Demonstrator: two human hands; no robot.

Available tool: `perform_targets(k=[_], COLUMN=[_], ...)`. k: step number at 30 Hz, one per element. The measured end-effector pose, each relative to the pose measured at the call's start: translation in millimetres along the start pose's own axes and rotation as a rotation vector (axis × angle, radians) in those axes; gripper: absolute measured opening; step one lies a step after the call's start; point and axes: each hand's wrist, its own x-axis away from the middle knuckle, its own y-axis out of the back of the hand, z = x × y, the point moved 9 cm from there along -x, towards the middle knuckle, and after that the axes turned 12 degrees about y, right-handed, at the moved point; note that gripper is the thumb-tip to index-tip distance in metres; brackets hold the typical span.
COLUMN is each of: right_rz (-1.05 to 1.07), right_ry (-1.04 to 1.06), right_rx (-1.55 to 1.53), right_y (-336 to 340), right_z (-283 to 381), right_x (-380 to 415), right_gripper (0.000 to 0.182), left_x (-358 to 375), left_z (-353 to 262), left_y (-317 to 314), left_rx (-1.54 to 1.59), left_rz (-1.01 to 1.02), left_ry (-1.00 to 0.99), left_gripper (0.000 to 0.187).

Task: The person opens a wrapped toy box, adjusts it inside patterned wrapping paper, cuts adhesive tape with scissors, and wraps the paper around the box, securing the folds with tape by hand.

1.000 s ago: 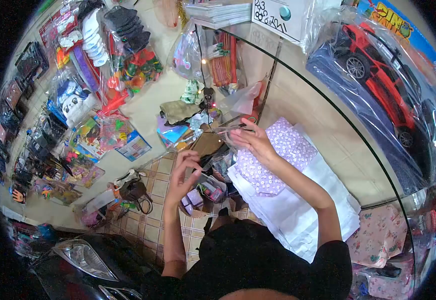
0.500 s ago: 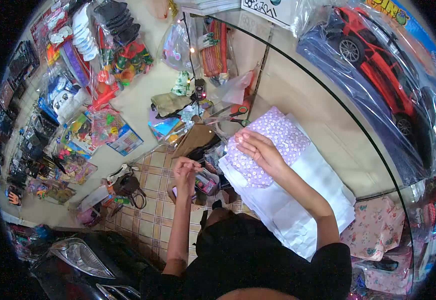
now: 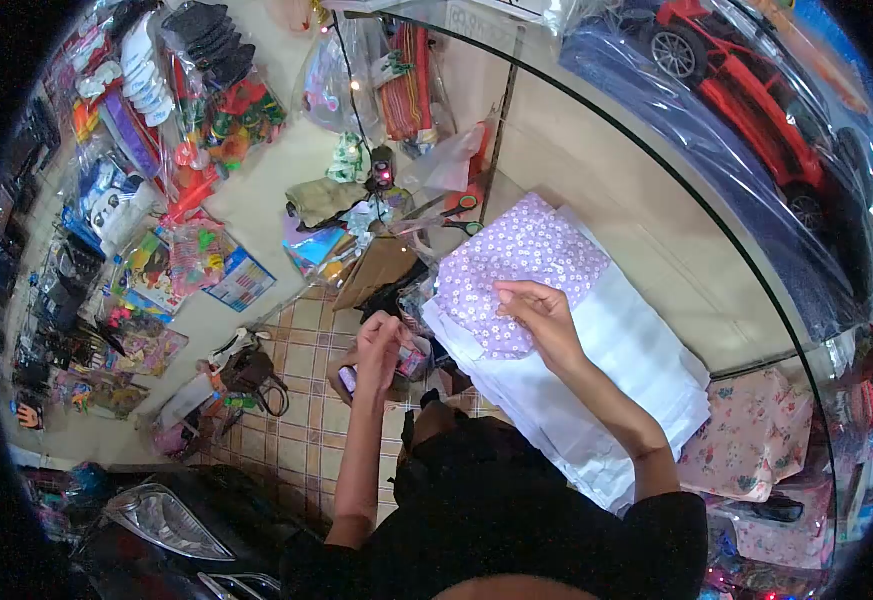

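Observation:
My right hand (image 3: pixel 547 322) is over the lower edge of a purple sheet with small white flowers (image 3: pixel 525 245), its thumb and fingertips drawn together. Whatever may be in that pinch is too small to make out. The flowered sheet lies on a stack of white sheets (image 3: pixel 642 345), which has crumpled edges. Off to the left, above the floor, my left hand (image 3: pixel 381 350) is closed with its fingers curled in; I cannot see what, if anything, it holds. Beyond the flowered sheet rests a pair of scissors with green and black handles (image 3: pixel 465 212).
A glass edge (image 3: pixel 677 165) curves along the right, with a boxed red toy car (image 3: pixel 757 110) beyond it. Pink flowered packages (image 3: pixel 752 430) lie at lower right. Hanging bagged toys (image 3: pixel 197 190) fill the left, and a black motorbike (image 3: pixel 172 530) stands at lower left.
My right hand has come down and slightly right across the flowered sheet, its fingers now more bent. My left hand has shifted slightly and curled in more. The whole view has turned a little.

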Motion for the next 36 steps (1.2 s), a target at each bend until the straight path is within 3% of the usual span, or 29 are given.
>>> perform_targets(k=[4, 10, 17, 19, 22, 25, 28, 31, 36], right_rz=[-0.011, -0.061, -0.044, -0.008, 0.038, 0.089, 0.067, 0.003, -0.047], right_ry=[0.01, 0.053, 0.007, -0.002, 0.086, 0.159, 0.12, 0.033, 0.061], right_rx=[0.144, 0.223, 0.174, 0.295, 0.497, 0.715, 0.855, 0.852, 0.946], right_y=[5, 11, 13, 15, 11, 2, 4, 16, 23], right_z=[11, 10, 3, 3, 9, 17, 13, -5, -5], right_x=[13, 31, 37, 40, 47, 57, 73, 94, 110], right_gripper=[0.023, 0.022, 0.017, 0.018, 0.02, 0.021, 0.02, 0.018, 0.013], left_x=[-1, 5, 12, 12, 12, 3, -1, -12, -15], left_z=[-1, -6, -10, -15, -35, -38, -32, -20, -7], left_y=[5, -1, -9, -12, -28, -39, -52, -44, -39], left_rx=[-0.272, -0.333, -0.478, -0.547, -0.928, -1.231, -1.36, -1.383, -1.397], left_rz=[-0.034, 0.165, 0.247, 0.281, 0.25, 0.355, 0.549, 0.572, 0.567], left_ry=[0.078, 0.23, 0.3, 0.317, 0.246, 0.02, -0.086, 0.032, -0.181], left_gripper=[0.015, 0.017, 0.028, 0.031, 0.028, 0.025, 0.024, 0.022, 0.017])
